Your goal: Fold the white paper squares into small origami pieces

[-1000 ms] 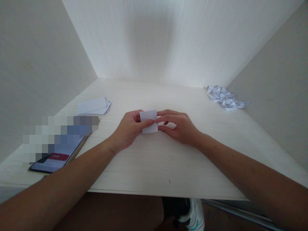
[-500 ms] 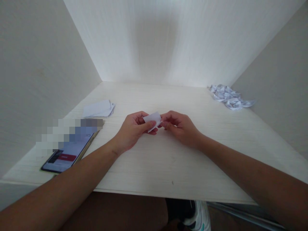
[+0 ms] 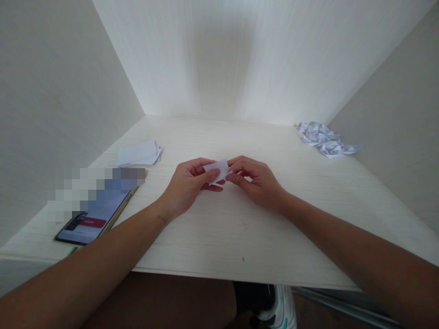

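A small piece of white paper [image 3: 221,168] is held above the middle of the desk. My left hand [image 3: 192,183] is closed on it, the thumb lying on top and the fingers beneath. At the paper's right edge, my right hand [image 3: 255,180] pinches its corner between thumb and fingertips. The exact grip of the right fingertips is partly hidden. To the left lies a stack of white paper sheets [image 3: 137,154]. A heap of folded or twisted white paper pieces [image 3: 325,140] sits at the back right.
A phone [image 3: 103,214] with its screen lit lies on the left of the white desk [image 3: 206,246], partly behind my left forearm. Pale panels rise at the back [image 3: 222,59] and both sides. Below the front edge a white shoe [image 3: 283,310] shows.
Both hands stay almost in place around the paper. The paper has tilted slightly, and the right fingers have shifted a little at its edge. The view has moved marginally.
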